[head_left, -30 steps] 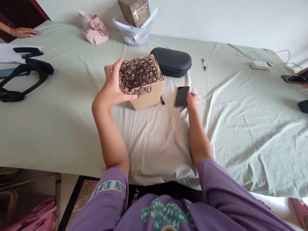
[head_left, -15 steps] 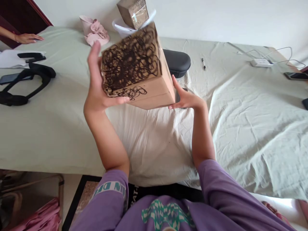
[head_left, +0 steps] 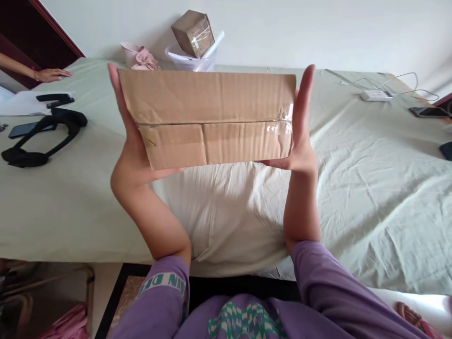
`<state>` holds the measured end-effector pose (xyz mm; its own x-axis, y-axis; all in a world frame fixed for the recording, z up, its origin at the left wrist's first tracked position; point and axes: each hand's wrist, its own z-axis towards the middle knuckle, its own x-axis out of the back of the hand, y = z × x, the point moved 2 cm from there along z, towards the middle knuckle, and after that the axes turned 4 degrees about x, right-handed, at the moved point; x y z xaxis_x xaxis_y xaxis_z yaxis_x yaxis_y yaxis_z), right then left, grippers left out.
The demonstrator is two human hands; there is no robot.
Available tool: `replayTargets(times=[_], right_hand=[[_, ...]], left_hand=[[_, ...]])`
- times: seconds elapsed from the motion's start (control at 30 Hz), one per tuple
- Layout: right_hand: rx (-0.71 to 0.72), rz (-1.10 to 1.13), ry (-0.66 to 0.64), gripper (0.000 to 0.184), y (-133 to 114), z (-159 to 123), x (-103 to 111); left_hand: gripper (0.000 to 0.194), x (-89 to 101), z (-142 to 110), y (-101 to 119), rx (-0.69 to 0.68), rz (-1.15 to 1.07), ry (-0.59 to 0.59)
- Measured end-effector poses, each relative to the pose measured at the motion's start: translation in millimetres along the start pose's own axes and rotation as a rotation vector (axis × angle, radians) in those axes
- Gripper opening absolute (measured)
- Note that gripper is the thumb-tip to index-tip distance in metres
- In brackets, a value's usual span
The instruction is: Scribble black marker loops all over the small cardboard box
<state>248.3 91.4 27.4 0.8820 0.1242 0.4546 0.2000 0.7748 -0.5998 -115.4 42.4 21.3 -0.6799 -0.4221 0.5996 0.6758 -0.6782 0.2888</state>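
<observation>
A brown cardboard box (head_left: pixel 215 101) is held up over the bed, its plain long side with a seam and shiny clear tape at the right end facing me. Against its left end presses my left hand (head_left: pixel 132 146), thumb along the lower edge and a finger pointing up. My right hand (head_left: pixel 302 129) grips the opposite end the same way, with part of it under the bottom corner. Most fingers of both hands are hidden behind the box. Its scribbled face is out of sight.
Behind the box, a plastic tub (head_left: pixel 190 61) holds a smaller taped box (head_left: pixel 194 34), beside a pink cloth item (head_left: pixel 143 57). Left lie a black headset strap (head_left: pixel 45 136), a phone (head_left: pixel 31 129) and another person's hand (head_left: pixel 51 74). A white power strip (head_left: pixel 376 96) and phone (head_left: pixel 431 112) are right.
The box has been turned so the black-scribbled face no longer shows and a long plain side faces me. Both hands have shifted to its two ends, farther apart.
</observation>
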Motion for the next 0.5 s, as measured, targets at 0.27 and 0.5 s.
replayTargets(times=[0.27,0.5], right_hand=[[-0.147,0.027,-0.066,0.166,-0.1,-4.0,-2.1],[-0.03,-0.02,-0.029,0.169,-0.6,-3.3,-6.4]], left_hand=[[0.09,-8.5,11.6,28.6,0.121,-0.065,0.158],[0.104,-10.6,11.0,27.0,0.097,-0.314,0.143]])
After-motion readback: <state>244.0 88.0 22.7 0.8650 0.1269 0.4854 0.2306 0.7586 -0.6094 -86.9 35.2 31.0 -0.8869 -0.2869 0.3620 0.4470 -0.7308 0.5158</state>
